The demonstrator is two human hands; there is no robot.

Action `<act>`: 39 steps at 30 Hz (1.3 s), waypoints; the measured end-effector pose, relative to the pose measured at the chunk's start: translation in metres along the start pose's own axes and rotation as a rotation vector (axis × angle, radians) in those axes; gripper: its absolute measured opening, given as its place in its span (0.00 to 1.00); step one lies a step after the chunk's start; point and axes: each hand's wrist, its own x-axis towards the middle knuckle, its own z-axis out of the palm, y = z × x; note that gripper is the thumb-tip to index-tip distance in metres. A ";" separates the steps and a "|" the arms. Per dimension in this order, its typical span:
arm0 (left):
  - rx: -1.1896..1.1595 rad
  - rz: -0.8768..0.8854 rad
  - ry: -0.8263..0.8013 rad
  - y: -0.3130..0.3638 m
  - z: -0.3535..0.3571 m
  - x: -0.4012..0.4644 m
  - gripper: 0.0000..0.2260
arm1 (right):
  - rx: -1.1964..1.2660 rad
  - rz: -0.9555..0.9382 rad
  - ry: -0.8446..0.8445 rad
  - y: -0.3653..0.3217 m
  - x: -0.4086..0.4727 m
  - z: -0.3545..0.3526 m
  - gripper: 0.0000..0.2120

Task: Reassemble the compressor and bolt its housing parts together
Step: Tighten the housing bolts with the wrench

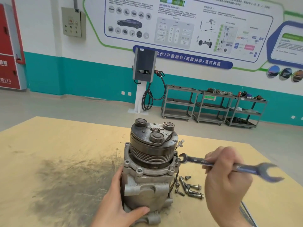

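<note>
On the far wall a blue banner [182, 58] carries white Chinese characters reading 合作/产教融合/成果共享/互利共赢, under a large poster [178, 23] of car diagrams whose small print is too fine to read. At the left edge a red cabinet [7, 46] shows the digits 119 near its foot. A grey charging unit [144, 66] on a white post stands before the teal wall band, its black cable hanging in a loop, and three grey trolleys [213, 105] with parts on their shelves stand to the right of it.

The compressor [150, 163] stands upright on a tan wooden tabletop [49, 145], its dark pulley end uppermost and its pale aluminium housing below. The left hand [114, 205] holds the lower housing from the left side, palm against the body, fingers wrapped round the far side out of sight and thumb laid across the near face. The right hand [226, 177] is closed in a fist round the shank of a double-ended spanner [229, 166]; the smaller open end sits at a bolt head on the right of the housing flange, while the larger open end sticks out to the right past the knuckles. No brand marking on the spanner can be read. A small heap of loose bolts [188, 187] lies on the tabletop just right of the compressor, below the spanner. A dark grey smear stains the tabletop to the left
</note>
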 end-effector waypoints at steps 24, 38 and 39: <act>0.001 0.012 0.010 0.002 0.000 -0.005 0.60 | 0.407 0.917 -0.455 0.068 0.043 0.024 0.22; 0.004 0.060 0.043 0.004 0.001 -0.010 0.52 | 0.122 0.116 -0.115 0.015 -0.008 -0.003 0.23; -0.003 0.064 0.043 0.003 0.002 -0.011 0.53 | 0.101 0.059 -0.149 0.011 -0.008 -0.002 0.22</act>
